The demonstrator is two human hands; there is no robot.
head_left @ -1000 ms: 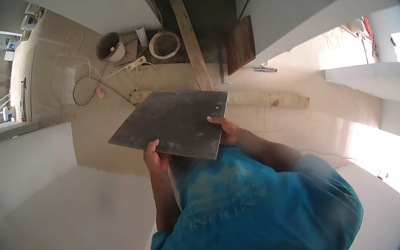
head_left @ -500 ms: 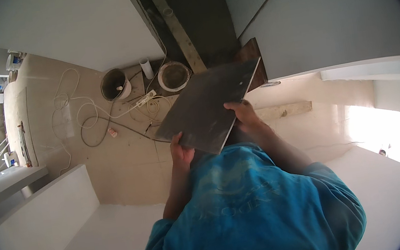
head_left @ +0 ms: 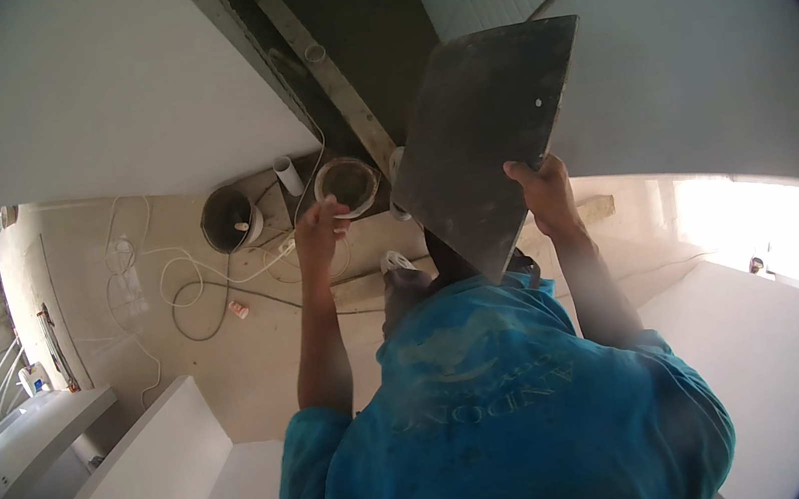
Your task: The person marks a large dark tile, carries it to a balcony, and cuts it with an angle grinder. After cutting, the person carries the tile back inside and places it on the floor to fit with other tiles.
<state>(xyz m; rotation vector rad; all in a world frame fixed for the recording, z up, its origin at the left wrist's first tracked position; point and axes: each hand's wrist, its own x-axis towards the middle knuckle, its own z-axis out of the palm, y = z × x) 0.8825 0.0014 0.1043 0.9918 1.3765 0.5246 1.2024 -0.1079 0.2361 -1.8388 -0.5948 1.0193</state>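
Note:
My right hand (head_left: 549, 191) grips a large dark tile (head_left: 489, 127) by its right edge, with the thumb over its flat face. The tile is held up and tilted, and a small white spot shows near its upper right edge. My left hand (head_left: 320, 232) is off the tile, raised in front of a bucket of greyish material (head_left: 348, 183). Its fingers are loosely bent and apart, and I see nothing held in them. Part of the floor and whatever lies behind the tile are hidden.
Left of that bucket stand a dark-mouthed bucket (head_left: 230, 219) and a white pipe piece (head_left: 289, 175). Cables (head_left: 183, 278) loop over the beige floor beside a small pinkish item (head_left: 239, 309). A wooden plank (head_left: 318, 53) leans in the dark recess; low white walls (head_left: 137, 476) flank me.
My left hand has let go of the tile and moved left and forward. The right hand has lifted the tile forward and to the right, turning it more upright.

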